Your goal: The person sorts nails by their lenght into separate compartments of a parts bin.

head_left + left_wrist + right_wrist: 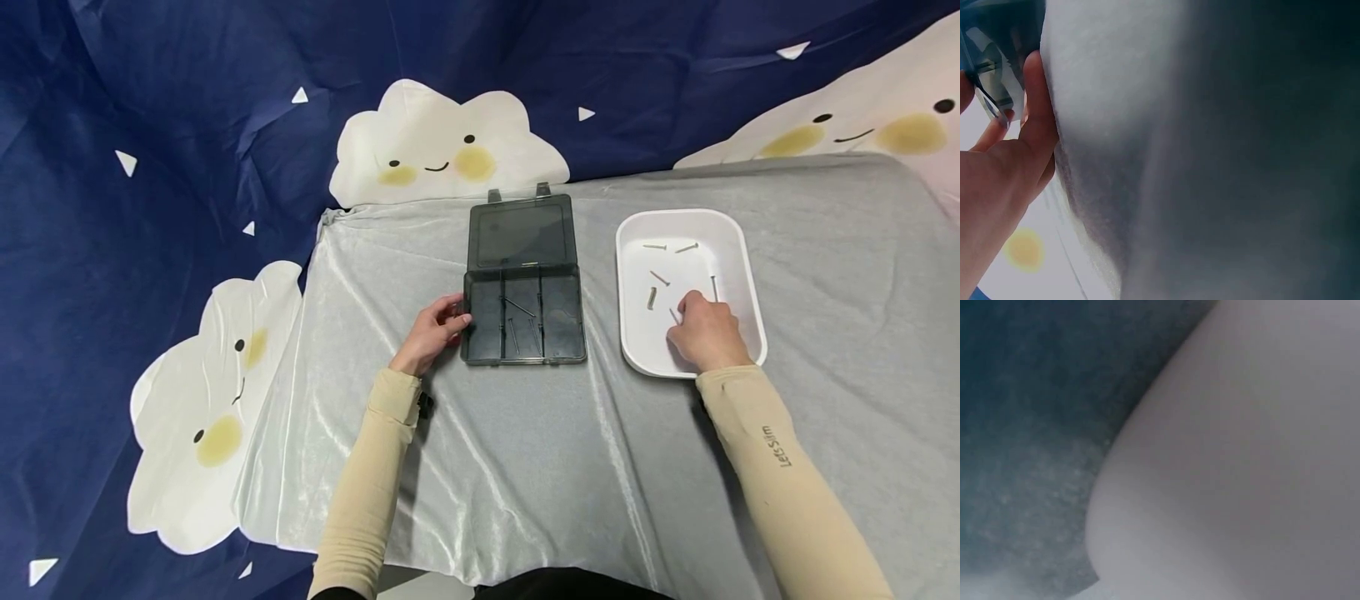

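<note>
Covered with wrinkled grey cloth (517, 467) and bordered, along the far side and at the left, by navy fabric (187, 58) bearing small white triangles (127, 162) and smiling white clouds (427, 137) with soft yellow cheeks (474, 163).

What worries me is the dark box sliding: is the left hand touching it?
Touching: in the head view, the left hand has its thumb across the left rim of the dark box.
</note>
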Available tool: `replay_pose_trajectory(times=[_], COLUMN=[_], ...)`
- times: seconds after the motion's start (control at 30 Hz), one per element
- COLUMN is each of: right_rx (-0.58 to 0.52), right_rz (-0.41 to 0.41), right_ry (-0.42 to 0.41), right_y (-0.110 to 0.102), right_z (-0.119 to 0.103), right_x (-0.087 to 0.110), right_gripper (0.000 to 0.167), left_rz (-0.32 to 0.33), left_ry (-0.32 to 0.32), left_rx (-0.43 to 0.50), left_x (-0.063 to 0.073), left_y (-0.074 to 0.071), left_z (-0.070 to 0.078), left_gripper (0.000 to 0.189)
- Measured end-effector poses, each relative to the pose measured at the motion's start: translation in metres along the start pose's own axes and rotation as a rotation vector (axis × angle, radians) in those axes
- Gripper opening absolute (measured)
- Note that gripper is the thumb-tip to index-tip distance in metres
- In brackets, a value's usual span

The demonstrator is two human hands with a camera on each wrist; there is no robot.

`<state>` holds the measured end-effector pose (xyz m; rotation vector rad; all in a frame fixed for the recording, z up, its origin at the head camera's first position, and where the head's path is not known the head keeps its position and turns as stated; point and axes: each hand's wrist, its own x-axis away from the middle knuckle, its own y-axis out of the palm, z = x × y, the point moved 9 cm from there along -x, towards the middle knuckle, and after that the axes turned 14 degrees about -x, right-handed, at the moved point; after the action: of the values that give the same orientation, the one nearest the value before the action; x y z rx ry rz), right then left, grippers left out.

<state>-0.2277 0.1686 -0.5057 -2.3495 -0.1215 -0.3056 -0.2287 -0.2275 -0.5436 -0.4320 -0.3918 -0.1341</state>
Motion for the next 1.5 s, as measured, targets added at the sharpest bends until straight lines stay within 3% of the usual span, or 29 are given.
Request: replay_pose_trajectory(times=[0.33, 1.2, 1.5], right_rx=[0.005, 0.032, 0.022], right_rz=[-0.061, -0.003, 0.071], right_ry=[0.034, -0.039, -0.103], right_y=[0.0049, 0.0033, -0.0009], right_z=[0.0052, 0.0013, -0.0045], right_x=[-0.0014, 0.0001, 0.0018], right_gripper=[0.032, 0.024, 0.021], left_rz=[-0.002, 0.006, 0.002], left_ry=[0.007, -0.003, -0.005], left_rx=[-0.018, -0.009, 0.007], left_x=[0.0004, 0.0022, 0.0008], left_y=[-0.0002, -0.0013, 0.0000], left_z=[0.0007, 0.0017, 0.0012], left_gripper=[0.051, 0.052, 0.052])
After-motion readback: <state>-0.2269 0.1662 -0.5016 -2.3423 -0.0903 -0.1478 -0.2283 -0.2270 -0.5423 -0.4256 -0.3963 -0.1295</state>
